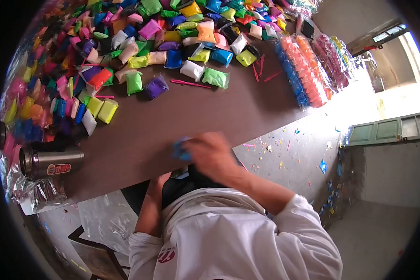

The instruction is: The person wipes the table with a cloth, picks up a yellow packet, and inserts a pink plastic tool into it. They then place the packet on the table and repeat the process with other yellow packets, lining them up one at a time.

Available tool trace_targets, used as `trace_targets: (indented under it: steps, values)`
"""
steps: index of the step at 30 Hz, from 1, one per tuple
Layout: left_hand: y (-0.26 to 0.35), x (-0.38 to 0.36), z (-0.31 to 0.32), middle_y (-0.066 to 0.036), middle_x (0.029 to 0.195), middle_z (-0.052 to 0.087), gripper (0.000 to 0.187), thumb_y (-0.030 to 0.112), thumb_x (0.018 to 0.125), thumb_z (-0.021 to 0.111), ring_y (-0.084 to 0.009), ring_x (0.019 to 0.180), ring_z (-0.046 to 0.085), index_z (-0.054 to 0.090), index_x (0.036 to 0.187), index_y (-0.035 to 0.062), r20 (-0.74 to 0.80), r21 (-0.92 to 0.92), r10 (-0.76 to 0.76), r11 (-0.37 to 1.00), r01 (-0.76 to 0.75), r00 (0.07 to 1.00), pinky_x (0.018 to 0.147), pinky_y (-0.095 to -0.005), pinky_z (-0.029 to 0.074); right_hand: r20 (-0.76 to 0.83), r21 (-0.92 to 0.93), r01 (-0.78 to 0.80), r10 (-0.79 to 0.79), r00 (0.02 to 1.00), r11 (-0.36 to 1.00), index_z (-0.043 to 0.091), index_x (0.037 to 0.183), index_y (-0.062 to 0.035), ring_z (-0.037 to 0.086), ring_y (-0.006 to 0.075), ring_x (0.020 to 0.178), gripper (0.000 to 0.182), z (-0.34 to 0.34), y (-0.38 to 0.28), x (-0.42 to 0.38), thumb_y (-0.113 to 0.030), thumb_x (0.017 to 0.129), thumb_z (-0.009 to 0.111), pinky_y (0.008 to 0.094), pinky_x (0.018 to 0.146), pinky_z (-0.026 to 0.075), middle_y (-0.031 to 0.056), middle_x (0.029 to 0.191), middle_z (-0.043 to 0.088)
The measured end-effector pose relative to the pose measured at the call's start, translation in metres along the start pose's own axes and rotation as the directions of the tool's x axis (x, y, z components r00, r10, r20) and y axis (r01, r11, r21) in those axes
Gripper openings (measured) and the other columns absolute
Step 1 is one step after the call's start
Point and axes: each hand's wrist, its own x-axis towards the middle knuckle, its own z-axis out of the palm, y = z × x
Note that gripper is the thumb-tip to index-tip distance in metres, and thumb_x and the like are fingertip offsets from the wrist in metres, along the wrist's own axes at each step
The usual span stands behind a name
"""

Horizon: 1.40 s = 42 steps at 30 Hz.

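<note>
My right hand [213, 156], smeared by motion, is over the front edge of the brown table [210, 112]. Its fingers are closed on a small blue packet [181, 148], which is blurred and low over the tabletop. My left hand [161, 179] is down at the lap, mostly hidden under the table edge, so its fingers do not show. Farther back lie a purple packet [156, 87], a light green packet [216, 78] and a pink plastic stick [190, 83].
A heap of colourful soft packets [174, 59] covers the back and left of the table. A steel flask [56, 160] lies on its side at the left, near clear plastic wrap [42, 192]. Long bagged rolls [303, 70] are at the right. Scraps litter the floor [284, 151].
</note>
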Motion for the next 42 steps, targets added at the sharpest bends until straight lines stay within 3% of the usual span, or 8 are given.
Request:
trace_targets:
  steps: [2,7,12,18,22,27,31,42]
  values:
    - [-0.002,-0.01,0.002,-0.015,0.124,0.058,0.045,0.035,0.089,0.059,-0.0324,0.114,0.054,0.058,0.124,0.0065,0.03,-0.1,-0.042,0.994,0.045,0.999,0.097,-0.045,0.042,0.076,0.021,0.31,-0.311,0.947,0.95,0.066,0.101,-0.0081,0.057,0.0251,0.098,0.033,0.036,-0.029,0.026,-0.014,0.069,0.065,0.0367,0.086,0.044,0.0089,0.102,0.058]
    - [-0.004,-0.017,0.001,-0.016,0.122,0.059,0.042,0.032,0.09,0.059,-0.0335,0.112,0.055,0.059,0.122,0.0061,0.15,-0.313,-0.16,0.929,0.2,0.976,0.096,-0.0462,0.043,0.341,-0.013,0.406,-0.378,0.861,0.914,0.064,0.103,-0.0078,0.055,0.0217,0.092,0.032,0.051,-0.029,0.06,-0.015,0.072,0.063,0.034,0.076,0.042,0.0067,0.095,0.055]
    - [-0.007,-0.016,-0.003,-0.016,0.12,0.06,0.038,0.03,0.09,0.059,-0.0345,0.109,0.056,0.06,0.12,0.0058,0.216,-0.356,-0.188,0.898,0.257,0.958,0.094,-0.0473,0.044,0.029,-0.224,0.063,-0.058,0.998,0.972,0.069,0.098,-0.0109,0.059,0.0258,0.092,0.026,0.0,0.061,0.044,-0.008,0.074,0.062,0.0381,0.078,0.046,0.0091,0.102,0.062]
    - [-0.004,-0.007,-0.011,-0.016,0.117,0.061,0.035,0.026,0.09,0.058,-0.0358,0.106,0.057,0.061,0.117,0.0054,0.392,-0.423,-0.25,0.806,0.415,0.886,0.092,-0.0487,0.045,-0.327,-0.559,-0.507,0.388,0.862,0.656,0.07,0.092,-0.0093,0.062,0.0318,0.074,0.023,-0.13,0.162,0.003,-0.003,0.072,0.06,0.0426,0.065,0.049,0.0114,0.082,0.061]
    - [0.003,-0.002,-0.013,-0.016,0.115,0.062,0.032,0.024,0.09,0.058,-0.0367,0.104,0.058,0.062,0.116,0.0052,0.291,-0.561,-0.252,0.737,0.378,0.923,0.09,-0.0496,0.045,-0.231,-0.442,-0.332,0.252,0.94,0.833,0.07,0.103,-0.011,0.063,0.0316,0.08,0.035,-0.107,0.145,-0.008,0.0,0.071,0.06,0.0415,0.068,0.051,0.0115,0.089,0.063]
    - [-0.009,-0.022,0.018,-0.016,0.114,0.061,0.033,0.026,0.089,0.058,-0.0352,0.105,0.057,0.061,0.116,0.0056,-0.088,-0.291,-0.037,0.957,0.009,0.995,0.09,-0.0473,0.045,0.026,-0.349,-0.074,0.089,0.996,0.934,0.067,0.111,-0.0125,0.055,0.0277,0.082,0.042,-0.013,0.073,0.045,-0.003,0.07,0.061,0.0397,0.069,0.046,0.0093,0.093,0.055]
    - [-0.011,-0.017,0.017,-0.015,0.118,0.059,0.037,0.029,0.091,0.057,-0.0332,0.109,0.055,0.059,0.12,0.0069,0.047,-0.318,-0.097,0.942,0.108,0.994,0.092,-0.0462,0.045,0.187,-0.338,0.095,-0.032,0.982,0.936,0.066,0.113,-0.0133,0.056,0.028,0.088,0.041,0.017,0.038,0.066,-0.008,0.073,0.062,0.0414,0.071,0.046,0.0106,0.1,0.054]
    - [-0.011,-0.018,0.004,-0.011,0.13,0.054,0.046,0.037,0.093,0.054,-0.0276,0.118,0.052,0.052,0.13,0.0104,0.484,-0.324,-0.227,0.851,0.414,0.845,0.096,-0.0433,0.044,-0.166,-0.632,-0.32,0.28,0.946,0.706,0.072,0.104,-0.0125,0.061,0.027,0.085,0.035,-0.101,0.146,0.028,-0.002,0.073,0.062,0.0398,0.072,0.05,0.0083,0.088,0.061]
